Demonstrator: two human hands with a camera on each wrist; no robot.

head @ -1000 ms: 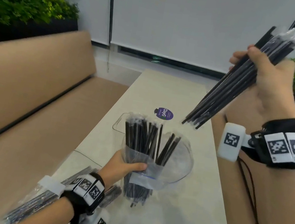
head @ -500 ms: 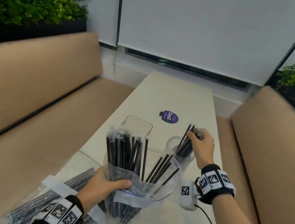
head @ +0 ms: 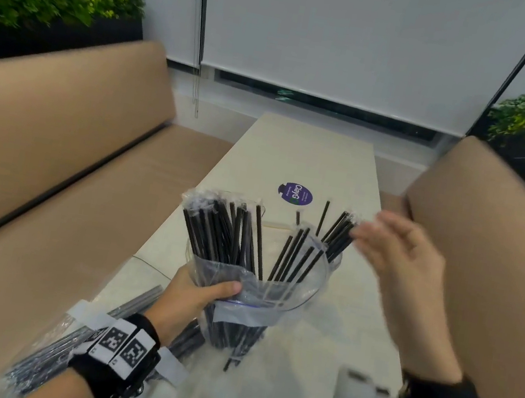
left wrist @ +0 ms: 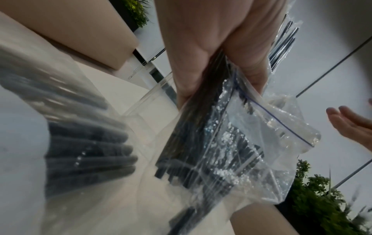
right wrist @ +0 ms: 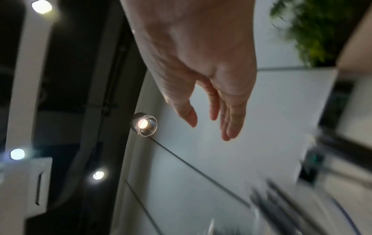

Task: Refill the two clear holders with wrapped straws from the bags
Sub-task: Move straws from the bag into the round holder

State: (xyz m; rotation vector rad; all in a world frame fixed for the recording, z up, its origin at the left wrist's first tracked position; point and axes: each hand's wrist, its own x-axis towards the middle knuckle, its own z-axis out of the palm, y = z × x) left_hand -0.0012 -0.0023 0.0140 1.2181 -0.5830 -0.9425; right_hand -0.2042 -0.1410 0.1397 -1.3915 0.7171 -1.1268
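The pale bench (head: 309, 158) is carrying another bag of straws (head: 64, 339) at its near left. The left hand (head: 189, 297) is gripping an upright zip bag (head: 260, 288) of black wrapped straws (head: 224, 230). The right hand (head: 401, 253) is hovering just beside them, fingers loosely spread, holding nothing.

1. The far half of the table (head: 309, 158) beyond the purple sticker (head: 295, 193) lies bare.
2. Upright straws (head: 224, 230) in the held bag (head: 257, 302) block the middle.
3. Another bag of straws (head: 54, 355) crowds the near-left edge.
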